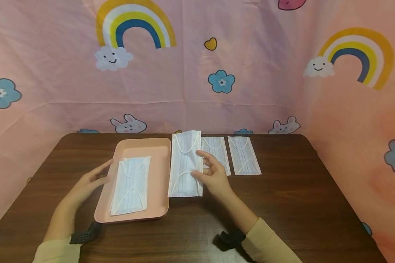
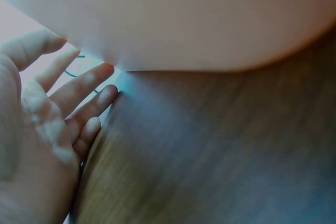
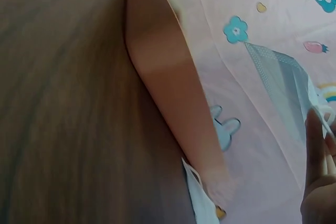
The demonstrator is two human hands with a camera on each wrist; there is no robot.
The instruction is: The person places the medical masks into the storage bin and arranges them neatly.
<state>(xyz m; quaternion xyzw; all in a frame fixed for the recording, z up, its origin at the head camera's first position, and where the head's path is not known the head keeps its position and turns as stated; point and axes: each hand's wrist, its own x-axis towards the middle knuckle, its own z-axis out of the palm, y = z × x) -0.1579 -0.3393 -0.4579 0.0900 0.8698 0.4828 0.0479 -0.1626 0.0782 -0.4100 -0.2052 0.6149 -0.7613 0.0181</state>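
My right hand (image 1: 215,179) pinches a white face mask (image 1: 184,164) by its right edge, thumb in front, raised beside the right rim of a pink tray (image 1: 159,175). In the right wrist view this held mask (image 3: 283,82) hangs from the fingers. Two overlapping face masks (image 1: 130,186) lie inside the tray, ear loops uppermost. At the tray's left rim rests my left hand (image 1: 80,188), its fingers spread and fairly straight. The left wrist view shows those fingertips against the tray wall (image 2: 210,24). Behind my right hand, a mask (image 1: 214,143) lies partly hidden on the table.
Another face mask (image 1: 244,155) lies flat further right on the dark wooden table (image 1: 283,197). A pink patterned cloth (image 1: 250,73) hangs behind the table and along its sides. Black straps (image 1: 85,233) circle both wrists.
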